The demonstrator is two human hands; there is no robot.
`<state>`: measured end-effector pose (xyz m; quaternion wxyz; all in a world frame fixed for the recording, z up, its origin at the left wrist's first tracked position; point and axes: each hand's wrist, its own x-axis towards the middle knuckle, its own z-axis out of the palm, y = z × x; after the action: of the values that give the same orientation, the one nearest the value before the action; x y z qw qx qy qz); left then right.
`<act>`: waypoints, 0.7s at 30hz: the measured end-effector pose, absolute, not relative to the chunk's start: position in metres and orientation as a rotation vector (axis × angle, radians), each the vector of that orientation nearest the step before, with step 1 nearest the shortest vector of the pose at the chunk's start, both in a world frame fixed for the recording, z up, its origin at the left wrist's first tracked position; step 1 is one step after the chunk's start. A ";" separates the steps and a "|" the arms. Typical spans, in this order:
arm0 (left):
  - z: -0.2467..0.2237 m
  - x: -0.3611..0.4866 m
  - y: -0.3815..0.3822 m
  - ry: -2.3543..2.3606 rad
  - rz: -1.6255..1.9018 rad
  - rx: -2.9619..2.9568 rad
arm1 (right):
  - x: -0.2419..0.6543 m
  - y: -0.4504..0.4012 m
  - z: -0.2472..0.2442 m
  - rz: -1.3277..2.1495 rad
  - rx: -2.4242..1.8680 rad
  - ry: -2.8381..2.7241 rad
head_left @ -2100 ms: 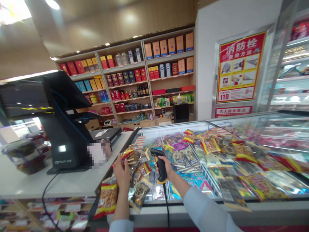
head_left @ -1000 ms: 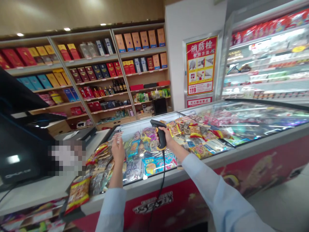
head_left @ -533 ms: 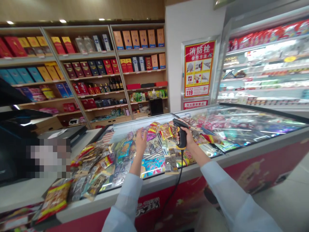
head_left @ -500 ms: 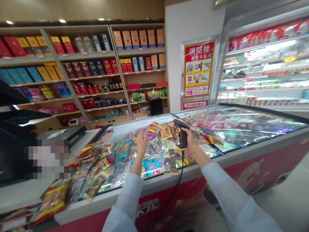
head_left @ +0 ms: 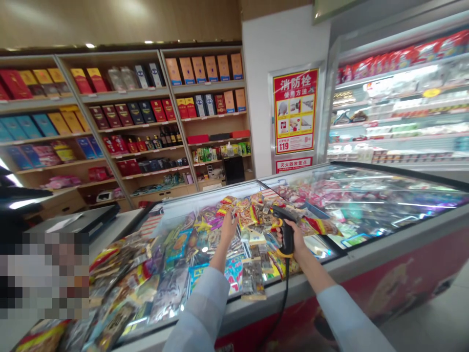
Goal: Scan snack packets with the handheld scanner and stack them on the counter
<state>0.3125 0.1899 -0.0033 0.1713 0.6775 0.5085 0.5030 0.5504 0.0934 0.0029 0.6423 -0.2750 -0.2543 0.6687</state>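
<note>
My right hand (head_left: 297, 239) is wrapped round the grip of a black and yellow barcode scanner (head_left: 287, 239), whose cord hangs down over the freezer's front. The scanner's head points left, toward the snack packets. My left hand (head_left: 229, 226) reaches out with its fingers apart beside a red and yellow snack packet (head_left: 248, 216); whether it touches that packet I cannot tell. Many snack packets lie on the glass top of the chest freezer (head_left: 330, 266). Nearer to me, a clear packet with dark contents (head_left: 253, 278) lies at the glass edge.
Further snack packets (head_left: 135, 276) are heaped at the left, by a counter (head_left: 124, 222) where a blurred-out person's part shows. Shelves of boxed goods (head_left: 120, 115) line the back wall. A red fire-hydrant sign (head_left: 295, 112) hangs beside a lit refrigerated display (head_left: 395, 117).
The view has tilted upward slightly and shifted. My left hand has moved right and forward, nearer the red and yellow packets. The scanner stays in my right hand.
</note>
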 end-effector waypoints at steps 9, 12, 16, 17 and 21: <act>-0.018 0.327 0.193 1.397 1.346 1.982 | 0.550 0.088 0.002 1.541 -0.647 -0.650; -0.014 0.331 0.187 1.450 1.394 2.043 | 0.549 0.088 0.003 1.529 -0.619 -0.656; -0.012 0.336 0.179 1.444 1.389 2.047 | 0.550 0.089 0.001 1.538 -0.563 -0.667; -0.011 0.337 0.178 1.437 1.400 2.023 | 0.550 0.089 0.001 1.547 -0.565 -0.675; -0.009 0.341 0.174 1.414 1.441 1.928 | 0.548 0.091 0.003 1.571 -0.608 -0.704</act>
<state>0.3408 0.1743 -0.0089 0.1740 0.6802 0.4988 0.5082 0.5479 0.0907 0.0030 0.6113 -0.2636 -0.3052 0.6809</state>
